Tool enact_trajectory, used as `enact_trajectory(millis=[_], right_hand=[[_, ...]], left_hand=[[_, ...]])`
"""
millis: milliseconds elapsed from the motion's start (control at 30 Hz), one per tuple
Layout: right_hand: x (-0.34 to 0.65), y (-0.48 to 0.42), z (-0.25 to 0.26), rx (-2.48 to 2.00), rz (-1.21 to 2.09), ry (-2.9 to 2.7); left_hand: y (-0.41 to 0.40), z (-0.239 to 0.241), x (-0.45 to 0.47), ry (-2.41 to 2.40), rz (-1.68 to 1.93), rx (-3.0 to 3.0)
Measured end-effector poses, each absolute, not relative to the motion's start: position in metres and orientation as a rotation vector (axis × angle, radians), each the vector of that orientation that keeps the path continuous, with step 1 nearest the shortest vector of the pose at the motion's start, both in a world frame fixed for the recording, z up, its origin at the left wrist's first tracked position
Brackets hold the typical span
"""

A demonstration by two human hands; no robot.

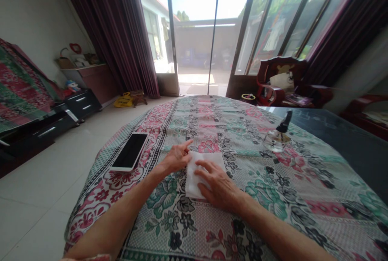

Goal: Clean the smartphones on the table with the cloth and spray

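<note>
A square white sheet, like a folded tissue or thin cloth (191, 184), lies flat on the flowered tablecloth (169, 220). My right hand (216, 182) rests on top of it, fingers spread and bent a little, covering its lower right part. At the sheet's upper left corner is my left hand (177, 156), its index finger stretched out past the edge. The other left fingers curl partly under and touch or nearly touch the corner; their tips are hard to make out.
Left of my hands lies a white-framed tablet or phone (129, 152), its screen dark. A clear glass bottle with a black pump top (277, 137) stands to the right. Beyond the table are a carved wooden chair (281, 79), a yellow bag (123, 100) and glass doors.
</note>
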State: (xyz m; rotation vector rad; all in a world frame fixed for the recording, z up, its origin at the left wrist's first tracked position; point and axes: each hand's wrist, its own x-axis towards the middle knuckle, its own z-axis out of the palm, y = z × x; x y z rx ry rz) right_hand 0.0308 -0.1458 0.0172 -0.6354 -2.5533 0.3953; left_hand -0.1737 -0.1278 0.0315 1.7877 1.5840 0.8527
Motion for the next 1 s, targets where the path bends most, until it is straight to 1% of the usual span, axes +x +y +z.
enact_trajectory(millis=[67,167,267,400,533,733,1000], right_hand=[[0.031,-0.146,0.014,-0.649,0.388,-2.580],[0.030,-0.145,0.010,-0.641,0.408,-2.569],[0.029,-0.142,0.011,-0.586,0.451,-2.528],[0.040,-0.133,0.019,-0.534,0.488,-2.563],[0.066,-0.122,0.011,-0.727,0.339,-2.682],[0.080,-0.118,-0.008,-0.904,0.222,-2.739],[0.078,-0.118,-0.001,-1.118,0.134,-2.761]], left_hand=[[-0.133,0.043,-0.172,1.749,1.030,1.927],[-0.143,0.045,-0.160,1.542,1.087,2.119],[-0.149,0.028,-0.149,1.280,0.831,2.240],[-0.149,0.005,-0.149,1.329,0.567,2.283],[-0.150,0.001,-0.151,1.344,0.361,2.378],[-0.151,0.005,-0.148,1.339,0.263,2.407],[-0.148,0.008,-0.154,1.248,0.228,2.468]])
